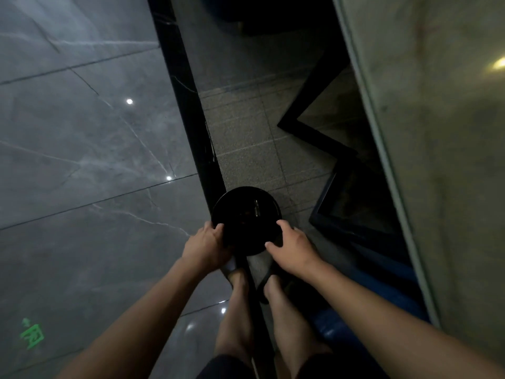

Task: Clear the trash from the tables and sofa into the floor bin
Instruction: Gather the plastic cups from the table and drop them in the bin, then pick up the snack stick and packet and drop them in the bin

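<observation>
Two hands on the bin: your left hand (pixel 206 243) grips the near-left rim of the round black floor bin (pixel 246 217), fingers curled over its edge, and your right hand (pixel 289 247) is laid on the near-right rim, fingers spread across the top edge. Bin sits low in the middle of the view, directly ahead of your feet (pixel 257 283), which wear dark slippers. It straddles a black border strip (pixel 191 105) that runs from the top of the view down between your legs. Left of the strip, glossy grey marble floor tiles (pixel 82 146) with pale veining and small ceiling-light reflections; a green sign reflection (pixel 32 333) shows on the tile near the lower left corner. Right of the strip, speckled grey carpet tiles (pixel 246 149). Farther right, a pale table top (pixel 437 160) fills the right side of the view, with black angular frame legs (pixel 314 132) under its edge and a blue edge (pixel 369 283) below them. Bin interior is too dark to tell what lies inside; only a faint glint shows near its centre. Lighting is dim throughout.
</observation>
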### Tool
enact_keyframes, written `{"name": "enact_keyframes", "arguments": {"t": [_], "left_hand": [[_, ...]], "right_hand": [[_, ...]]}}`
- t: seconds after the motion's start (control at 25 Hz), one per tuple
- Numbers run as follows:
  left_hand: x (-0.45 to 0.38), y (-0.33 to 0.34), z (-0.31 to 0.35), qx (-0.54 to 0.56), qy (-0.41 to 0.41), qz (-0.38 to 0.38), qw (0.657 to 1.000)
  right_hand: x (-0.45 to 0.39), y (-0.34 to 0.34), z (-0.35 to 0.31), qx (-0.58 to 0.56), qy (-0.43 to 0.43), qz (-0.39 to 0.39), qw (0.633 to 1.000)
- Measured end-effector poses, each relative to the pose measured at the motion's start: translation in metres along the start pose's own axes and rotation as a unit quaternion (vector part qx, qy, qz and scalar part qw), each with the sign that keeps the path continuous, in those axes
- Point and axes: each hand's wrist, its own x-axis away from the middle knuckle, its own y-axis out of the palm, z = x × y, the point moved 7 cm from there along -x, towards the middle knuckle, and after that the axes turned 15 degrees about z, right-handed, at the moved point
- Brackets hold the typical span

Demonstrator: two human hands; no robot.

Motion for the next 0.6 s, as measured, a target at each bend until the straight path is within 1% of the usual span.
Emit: {"name": "enact_keyframes", "arguments": {"t": [0.16, 0.28, 0.44, 0.6], "left_hand": [[0.051, -0.040, 0.027, 0.000, 0.035, -0.020, 0.999], [0.087, -0.060, 0.039, -0.005, 0.036, -0.039, 0.999], [0.133, -0.098, 0.070, -0.007, 0.051, -0.038, 0.998], [0.165, -0.126, 0.112, -0.002, 0.088, -0.046, 0.995]], "right_hand": [[0.041, -0.056, -0.002, -0.051, 0.041, 0.036, 0.997], [0.075, -0.095, 0.008, -0.043, 0.051, 0.058, 0.996], [0.133, -0.141, 0.015, -0.066, 0.062, 0.076, 0.993], [0.182, -0.173, 0.017, -0.103, 0.059, 0.128, 0.985]]}}
